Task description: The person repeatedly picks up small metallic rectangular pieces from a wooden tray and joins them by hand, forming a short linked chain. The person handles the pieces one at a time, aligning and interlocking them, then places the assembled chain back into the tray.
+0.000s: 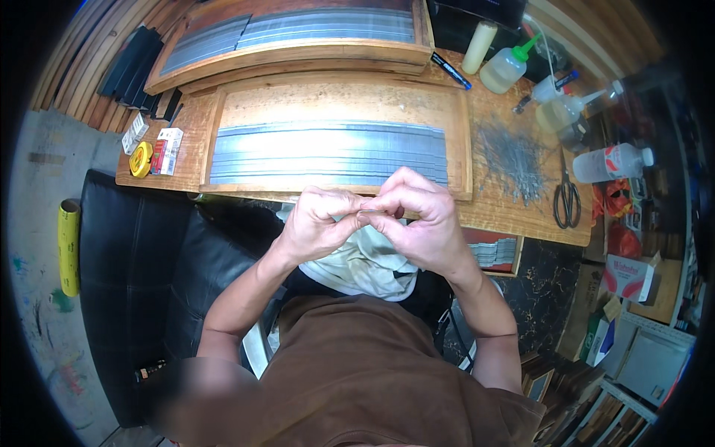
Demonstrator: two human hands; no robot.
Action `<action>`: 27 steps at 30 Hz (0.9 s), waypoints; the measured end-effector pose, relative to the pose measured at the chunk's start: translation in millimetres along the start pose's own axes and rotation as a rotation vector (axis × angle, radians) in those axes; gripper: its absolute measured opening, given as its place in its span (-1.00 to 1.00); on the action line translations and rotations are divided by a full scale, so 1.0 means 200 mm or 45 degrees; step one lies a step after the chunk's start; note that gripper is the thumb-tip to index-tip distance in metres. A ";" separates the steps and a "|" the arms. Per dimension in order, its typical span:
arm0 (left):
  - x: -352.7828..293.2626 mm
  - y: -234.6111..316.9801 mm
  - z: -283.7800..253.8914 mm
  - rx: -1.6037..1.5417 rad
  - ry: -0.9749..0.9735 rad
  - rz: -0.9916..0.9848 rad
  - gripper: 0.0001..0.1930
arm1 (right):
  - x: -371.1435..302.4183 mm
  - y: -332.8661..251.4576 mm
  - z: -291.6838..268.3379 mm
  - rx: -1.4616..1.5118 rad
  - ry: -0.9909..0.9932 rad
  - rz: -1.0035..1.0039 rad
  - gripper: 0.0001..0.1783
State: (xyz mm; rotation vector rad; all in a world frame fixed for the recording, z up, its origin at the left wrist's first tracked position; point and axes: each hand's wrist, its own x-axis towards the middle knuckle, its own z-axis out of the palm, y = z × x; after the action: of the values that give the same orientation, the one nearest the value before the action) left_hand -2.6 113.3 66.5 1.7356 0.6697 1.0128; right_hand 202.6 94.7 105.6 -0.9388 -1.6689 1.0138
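My left hand point(322, 222) and my right hand point(423, 221) meet in front of my chest, just above the near edge of a shallow wooden tray point(462, 149). Thumbs and fingers of both are pinched together at fingertip level. Whatever lies between them is too small and too covered to name. Beyond the hands, a row of thin grey strips point(298, 149) lies side by side in the tray, shining under the light. A white cloth point(365, 268) rests below my hands.
A second tray point(298, 54) of strips stands behind. Right on the table point(499, 212) are a pile of thin grey offcuts point(518, 160), black scissors point(567, 201), a green-tipped bottle point(506, 68) and a marker point(451, 71). At left sits a yellow tape measure point(141, 159).
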 end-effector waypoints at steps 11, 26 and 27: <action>-0.23 0.17 0.10 -0.790 -0.171 -0.972 -0.92 | -0.38 0.06 0.18 0.317 0.096 0.525 -0.84; -0.23 0.04 0.05 0.083 -0.195 -0.434 -0.78 | -0.33 0.06 0.20 -0.013 0.160 0.352 -0.74; -0.21 0.06 0.05 0.133 -0.142 -0.199 -0.75 | -0.31 0.00 0.19 -0.074 0.181 0.164 -0.70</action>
State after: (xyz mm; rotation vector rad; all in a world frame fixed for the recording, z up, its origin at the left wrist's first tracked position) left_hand -15.0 71.1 61.4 1.7855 0.7848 0.7804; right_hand 183.9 30.6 77.7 -1.1426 -1.5420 0.9646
